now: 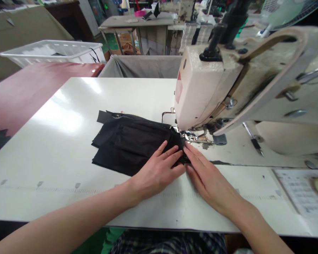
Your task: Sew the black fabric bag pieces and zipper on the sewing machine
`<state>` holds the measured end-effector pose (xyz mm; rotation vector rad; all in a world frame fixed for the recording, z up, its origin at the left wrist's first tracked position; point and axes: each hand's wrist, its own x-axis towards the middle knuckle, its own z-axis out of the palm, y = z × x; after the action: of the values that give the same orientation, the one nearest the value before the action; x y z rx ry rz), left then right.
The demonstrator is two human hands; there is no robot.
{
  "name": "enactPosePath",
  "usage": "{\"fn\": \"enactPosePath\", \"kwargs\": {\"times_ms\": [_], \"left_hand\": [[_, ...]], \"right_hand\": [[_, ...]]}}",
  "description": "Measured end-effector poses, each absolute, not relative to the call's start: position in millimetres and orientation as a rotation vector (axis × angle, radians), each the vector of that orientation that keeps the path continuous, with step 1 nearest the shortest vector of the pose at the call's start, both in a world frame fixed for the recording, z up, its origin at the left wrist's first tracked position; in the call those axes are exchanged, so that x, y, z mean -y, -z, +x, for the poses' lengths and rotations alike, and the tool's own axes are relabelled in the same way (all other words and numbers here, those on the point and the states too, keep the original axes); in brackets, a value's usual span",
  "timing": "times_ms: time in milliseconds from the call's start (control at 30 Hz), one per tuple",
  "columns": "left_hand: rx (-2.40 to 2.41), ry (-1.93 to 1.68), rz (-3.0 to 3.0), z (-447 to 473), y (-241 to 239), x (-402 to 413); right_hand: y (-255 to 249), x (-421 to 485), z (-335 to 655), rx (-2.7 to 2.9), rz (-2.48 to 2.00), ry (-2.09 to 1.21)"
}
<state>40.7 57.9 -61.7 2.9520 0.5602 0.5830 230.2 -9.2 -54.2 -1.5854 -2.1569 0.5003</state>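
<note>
Two bare hands at a white desk (66, 155) with a sewing machine (201, 88). The black cloth (137, 139), of several layers, lies flat between the far and near edges of the desk; its ragged left end points toward the left edge, and its right end reaches the metal foot (192, 137) beneath the machine head. The left hand (160, 171) rests palm down on the cloth near this right end, its fingers extended, slightly spread and closed on nothing. The right hand (208, 178) lies just beside it, fingers straight and close together, their tips touching the cloth next to the foot; whether they pinch its edge cannot be told. Printed ruler marks (78, 187) run parallel to the near edge, passing beneath both arms. A printed sheet (294, 192) occupies the near right part of the desk. Beyond the left edge extends a red surface (42, 81), with a white basket (53, 58) at its far side, close to the far left corner of the desk. A grey cloth bin (145, 67) adjoins the far edge.
</note>
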Motion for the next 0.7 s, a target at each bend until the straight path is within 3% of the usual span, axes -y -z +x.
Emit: {"fn": "enactPosePath", "kwargs": {"times_ms": [200, 700], "left_hand": [[-0.614, -0.628, 2.985, 46.1, 56.4, -56.1], [-0.699, -0.391, 2.753, 45.8, 60.9, -59.3]], "right_hand": [[58.9, 5.6, 231.6, 2.298, -1.613, -0.248], [42.1, -3.7, 216.5, 2.301, -1.772, -0.179]]}}
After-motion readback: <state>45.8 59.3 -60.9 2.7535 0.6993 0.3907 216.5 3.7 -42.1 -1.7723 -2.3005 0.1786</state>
